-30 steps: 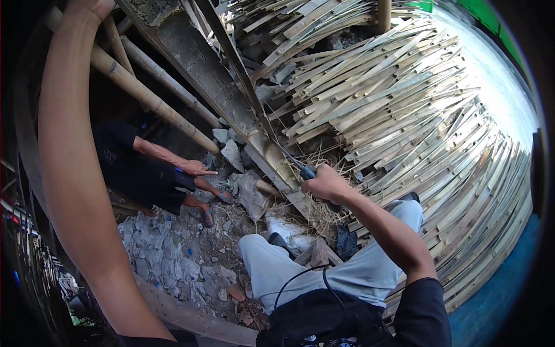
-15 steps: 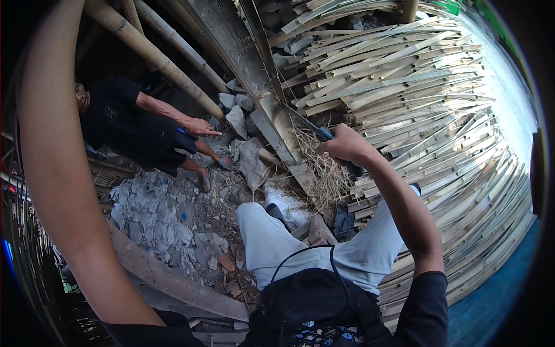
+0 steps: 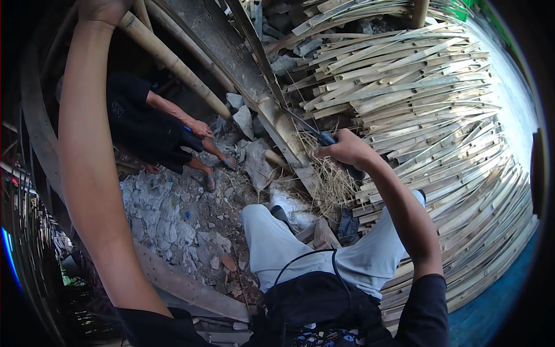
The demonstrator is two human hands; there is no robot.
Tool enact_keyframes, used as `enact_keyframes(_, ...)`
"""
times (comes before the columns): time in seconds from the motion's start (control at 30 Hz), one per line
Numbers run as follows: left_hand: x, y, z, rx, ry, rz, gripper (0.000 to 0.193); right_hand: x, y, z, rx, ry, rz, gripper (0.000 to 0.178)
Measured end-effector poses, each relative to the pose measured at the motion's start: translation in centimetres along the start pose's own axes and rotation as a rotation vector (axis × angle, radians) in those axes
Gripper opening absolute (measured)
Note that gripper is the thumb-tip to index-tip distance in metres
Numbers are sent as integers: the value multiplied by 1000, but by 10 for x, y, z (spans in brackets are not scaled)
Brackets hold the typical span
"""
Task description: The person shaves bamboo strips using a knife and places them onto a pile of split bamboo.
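Observation:
My right hand [image 3: 351, 151] is closed around the handle of a dark-handled bladed tool [image 3: 325, 139]. Its thin blade runs up and left beside a worn wooden plank [image 3: 279, 124]; seen nearly edge-on, the blade's exact kind is unclear. Dry straw-like fibres [image 3: 341, 185] lie just below that hand. Stretched far forward on the left, my left arm ends in my left hand [image 3: 104, 8] at the top edge, close to the upper end of a bamboo pole [image 3: 173, 63]. Its fingers are cut off by the picture's edge, so any grip is hidden.
A large stack of split bamboo strips [image 3: 416, 104] fills the right side. Another person in dark clothes [image 3: 136, 115] stands at the left, one hand [image 3: 199, 128] held toward the plank. Rocks [image 3: 257, 165] and rubble cover the ground; a wooden beam [image 3: 185, 289] lies near my legs.
My left arm has shifted rightward in view, and part of its hand now shows. The other person's pointing hand has drawn back slightly, head lowered. My right hand keeps its hold with little movement.

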State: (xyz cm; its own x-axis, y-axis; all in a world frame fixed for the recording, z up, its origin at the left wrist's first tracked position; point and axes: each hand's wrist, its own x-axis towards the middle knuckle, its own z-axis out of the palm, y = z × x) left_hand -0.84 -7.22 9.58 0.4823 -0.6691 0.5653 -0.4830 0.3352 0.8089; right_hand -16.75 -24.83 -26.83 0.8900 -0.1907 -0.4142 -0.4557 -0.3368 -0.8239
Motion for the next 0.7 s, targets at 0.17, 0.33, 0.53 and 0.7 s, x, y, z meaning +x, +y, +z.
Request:
enact_keyframes(0.17,-10,-23,11,163,27,126,35,0,-5,1,-8,5,-1,36)
enact_keyframes(0.33,-5,-22,7,-38,66,9,27,-10,-4,5,49,-3,-12,35)
enact_keyframes(0.53,-1,-27,18,-107,151,5,28,-9,3,5,56,1,-14,37)
enact_keyframes(0.7,-2,-23,19,-131,169,-26,30,-14,-7,4,53,-25,-3,37)
